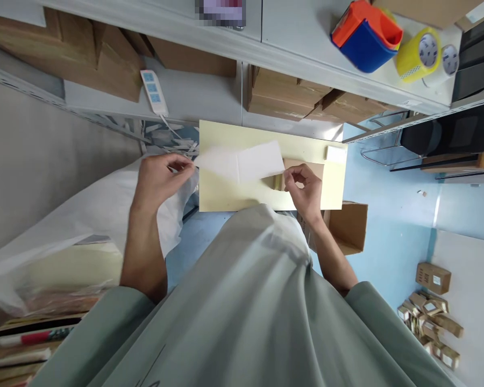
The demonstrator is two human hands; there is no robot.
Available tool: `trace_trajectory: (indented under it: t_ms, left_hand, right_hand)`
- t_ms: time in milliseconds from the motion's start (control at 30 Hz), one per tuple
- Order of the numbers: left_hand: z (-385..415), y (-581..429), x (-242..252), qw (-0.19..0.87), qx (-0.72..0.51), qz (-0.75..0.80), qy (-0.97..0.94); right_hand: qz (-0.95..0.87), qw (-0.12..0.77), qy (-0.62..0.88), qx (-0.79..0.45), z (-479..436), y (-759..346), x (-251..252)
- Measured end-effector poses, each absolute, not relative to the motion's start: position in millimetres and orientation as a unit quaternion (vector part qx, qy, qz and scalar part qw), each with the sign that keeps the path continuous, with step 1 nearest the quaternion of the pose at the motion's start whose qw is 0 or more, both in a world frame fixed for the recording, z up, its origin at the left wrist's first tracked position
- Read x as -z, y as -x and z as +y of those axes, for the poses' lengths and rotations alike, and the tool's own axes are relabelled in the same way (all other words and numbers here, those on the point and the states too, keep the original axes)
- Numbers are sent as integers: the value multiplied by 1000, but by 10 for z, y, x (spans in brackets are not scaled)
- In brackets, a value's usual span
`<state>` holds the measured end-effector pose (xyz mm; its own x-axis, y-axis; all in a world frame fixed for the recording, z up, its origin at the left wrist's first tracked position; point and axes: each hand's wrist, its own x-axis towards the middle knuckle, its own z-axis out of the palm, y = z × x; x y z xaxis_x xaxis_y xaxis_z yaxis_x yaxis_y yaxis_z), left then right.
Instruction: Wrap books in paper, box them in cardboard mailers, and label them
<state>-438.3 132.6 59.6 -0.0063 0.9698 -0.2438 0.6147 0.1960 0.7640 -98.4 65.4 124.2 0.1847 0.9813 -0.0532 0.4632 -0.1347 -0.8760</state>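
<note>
A blank white sheet of paper (260, 161) with a crease across its middle is stretched between my two hands. My left hand (163, 174) pinches its left end just past the board's edge. At the other end, my right hand (304, 188) grips the lower right corner between thumb and fingers. Beneath the paper lies a pale yellow board (221, 199). On that board, partly covered by the paper and my right hand, rests a flat brown cardboard piece (317, 171). A small white block or stack (336, 154) sits near the board's upper right corner.
Above, a shelf holds an orange and blue tape dispenser (367, 40) and tape rolls (421, 54). Cardboard boxes (282, 94) fill the level below, beside a white power strip (154, 92). An open carton (349, 228) stands at lower right; a white plastic bag (84, 209) lies left.
</note>
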Motion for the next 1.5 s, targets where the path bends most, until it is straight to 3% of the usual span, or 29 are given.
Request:
trace_trajectory:
  t_ms: [267, 467, 600, 733, 833, 933, 1100, 1500]
  left_hand:
    - [1878, 5011, -447, 190, -109, 803, -554]
    - [2134, 5184, -328, 206, 43, 852, -479]
    - [2109, 5011, -342, 220, 19, 854, -471]
    - [2013, 4708, -413, 229, -84, 828, -505]
    - [1891, 4343, -467, 293, -198, 772, -529]
    - [1670, 3793, -586, 444, -317, 657, -521]
    - [1193, 2732, -934, 611, -361, 522, -474]
    - [825, 1307, -966, 648, -351, 570, -362]
  right_hand:
    - [-507, 377, 693, -347, 628, 981, -1337]
    - [-487, 382, 703, -350, 555, 906, -1397]
    - [-480, 385, 705, -351, 545, 864, -1373]
    - [-486, 380, 698, -364, 589, 817, -1325]
    - [-497, 373, 688, -374, 633, 749, -1290]
    - [-520, 368, 671, -379, 660, 646, -1258]
    - [-566, 366, 647, -356, 646, 409, -1222]
    - [-617, 341, 606, -369, 535, -406, -993]
